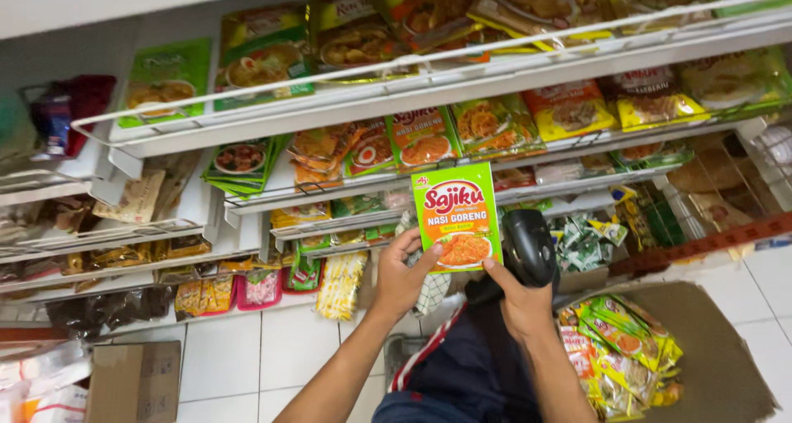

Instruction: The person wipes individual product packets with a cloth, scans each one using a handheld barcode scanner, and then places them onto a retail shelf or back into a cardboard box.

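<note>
Straight ahead, tiered white wire shelves [429,93] packed with seasoning sachets [495,126] blocked the way, their rails jutting forward. To the right, an open cardboard box [709,349] of sachets crowded the floor; a smaller cardboard box [136,382] sat lower left. Bare white floor tiles [247,349] between them left open passage below the hands [400,278].

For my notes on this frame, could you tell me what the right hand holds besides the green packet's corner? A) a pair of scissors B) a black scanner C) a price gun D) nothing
B: the right hand grips a black scanner while pinching the green packet.
</note>
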